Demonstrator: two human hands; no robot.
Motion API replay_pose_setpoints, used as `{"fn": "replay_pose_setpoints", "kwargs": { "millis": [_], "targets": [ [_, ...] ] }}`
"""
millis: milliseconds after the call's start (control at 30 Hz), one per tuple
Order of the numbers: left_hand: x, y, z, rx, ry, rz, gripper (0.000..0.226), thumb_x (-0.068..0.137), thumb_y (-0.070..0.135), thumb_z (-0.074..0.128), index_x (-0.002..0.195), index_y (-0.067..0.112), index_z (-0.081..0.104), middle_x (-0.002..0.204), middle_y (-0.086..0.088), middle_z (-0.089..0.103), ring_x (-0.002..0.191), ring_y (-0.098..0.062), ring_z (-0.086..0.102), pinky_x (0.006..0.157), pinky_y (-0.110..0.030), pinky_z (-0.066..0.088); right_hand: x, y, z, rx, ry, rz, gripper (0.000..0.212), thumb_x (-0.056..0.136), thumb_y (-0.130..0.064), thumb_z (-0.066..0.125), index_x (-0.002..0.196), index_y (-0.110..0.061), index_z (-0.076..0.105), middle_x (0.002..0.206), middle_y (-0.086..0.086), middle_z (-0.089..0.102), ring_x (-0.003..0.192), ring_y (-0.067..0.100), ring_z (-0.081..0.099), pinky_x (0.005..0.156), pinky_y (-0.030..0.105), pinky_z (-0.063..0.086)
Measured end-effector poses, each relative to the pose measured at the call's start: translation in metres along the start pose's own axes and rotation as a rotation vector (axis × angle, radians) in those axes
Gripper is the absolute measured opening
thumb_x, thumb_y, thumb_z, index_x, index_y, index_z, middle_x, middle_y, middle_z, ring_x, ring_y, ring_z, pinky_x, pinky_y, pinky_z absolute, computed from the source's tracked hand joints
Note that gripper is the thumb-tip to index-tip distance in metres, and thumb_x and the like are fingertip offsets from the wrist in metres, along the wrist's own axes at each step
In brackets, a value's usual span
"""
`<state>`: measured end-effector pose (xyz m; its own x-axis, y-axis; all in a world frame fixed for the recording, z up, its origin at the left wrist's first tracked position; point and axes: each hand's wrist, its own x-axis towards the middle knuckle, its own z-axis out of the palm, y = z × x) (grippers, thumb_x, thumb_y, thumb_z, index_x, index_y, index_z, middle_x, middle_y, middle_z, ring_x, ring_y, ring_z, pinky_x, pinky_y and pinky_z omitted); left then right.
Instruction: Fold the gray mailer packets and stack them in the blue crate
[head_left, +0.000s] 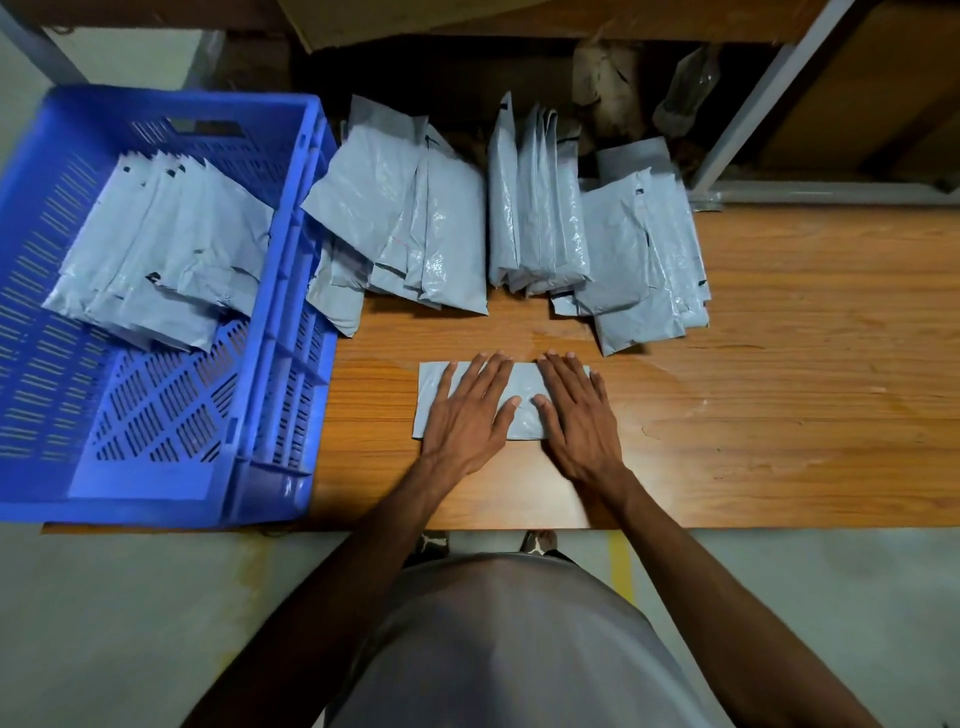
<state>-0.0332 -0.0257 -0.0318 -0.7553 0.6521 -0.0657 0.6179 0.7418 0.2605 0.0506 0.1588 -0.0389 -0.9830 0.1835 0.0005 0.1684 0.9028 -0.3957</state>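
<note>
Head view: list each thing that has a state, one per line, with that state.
Left hand: open, flat on the packet.
Right hand: open, flat on the packet.
Packet under the hands: folded, lying flat on the table.
Blue crate: partly filled, a leaning row of folded packets inside.
Packets behind: in piles at the table's back, outside the crate.
</note>
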Motion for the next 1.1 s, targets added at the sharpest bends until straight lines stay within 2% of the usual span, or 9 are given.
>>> {"fn": "replay_pose_setpoints", "kwargs": {
  "millis": [133, 533, 833, 1100],
  "targets": [
    [0.0011, -0.0010, 0.0074, 0.049, 0.015, -0.002, 0.064, 0.111, 0.053, 0.013, 0.167, 0.022, 0.016, 0.173, 0.004, 0.017, 0.160, -0.014, 0.012, 0.129, -0.050, 0.010, 0.0018, 0.0013, 0.0034, -0.009, 0.014, -0.006, 0.055, 0.113, -0.042, 0.025, 0.166, -0.025, 0.025, 0.172, -0.002, 0.024, 0.161, 0.018, 0.012, 0.130, 0.051, 0.014],
    [0.0070, -0.0014, 0.0089, 0.049, 0.021, -0.001, 0.064, 0.110, 0.051, 0.022, 0.166, 0.021, 0.020, 0.173, 0.003, 0.019, 0.160, -0.015, 0.013, 0.128, -0.050, 0.011, 0.0057, 0.0054, 0.0066, 0.025, 0.026, -0.013, 0.054, 0.113, -0.038, 0.034, 0.164, -0.021, 0.032, 0.171, -0.001, 0.028, 0.161, 0.018, 0.015, 0.130, 0.050, 0.015],
    [0.0081, -0.0015, 0.0082, 0.062, -0.008, -0.005, 0.065, 0.110, 0.052, 0.022, 0.166, 0.021, 0.019, 0.173, 0.003, 0.019, 0.160, -0.014, 0.010, 0.129, -0.048, 0.009, 0.0073, 0.0046, 0.0057, 0.023, 0.006, -0.013, 0.054, 0.113, -0.039, 0.031, 0.164, -0.021, 0.031, 0.171, -0.002, 0.028, 0.161, 0.017, 0.015, 0.131, 0.046, 0.011],
    [0.0060, -0.0011, 0.0050, 0.013, -0.035, -0.003, 0.064, 0.110, 0.054, 0.016, 0.167, 0.022, 0.016, 0.173, 0.005, 0.015, 0.160, -0.011, 0.006, 0.130, -0.048, 0.003, 0.0032, 0.0009, 0.0017, 0.064, -0.004, 0.004, 0.054, 0.113, -0.041, 0.028, 0.164, -0.023, 0.031, 0.171, -0.002, 0.028, 0.161, 0.017, 0.014, 0.130, 0.048, 0.013]
  ]
}}
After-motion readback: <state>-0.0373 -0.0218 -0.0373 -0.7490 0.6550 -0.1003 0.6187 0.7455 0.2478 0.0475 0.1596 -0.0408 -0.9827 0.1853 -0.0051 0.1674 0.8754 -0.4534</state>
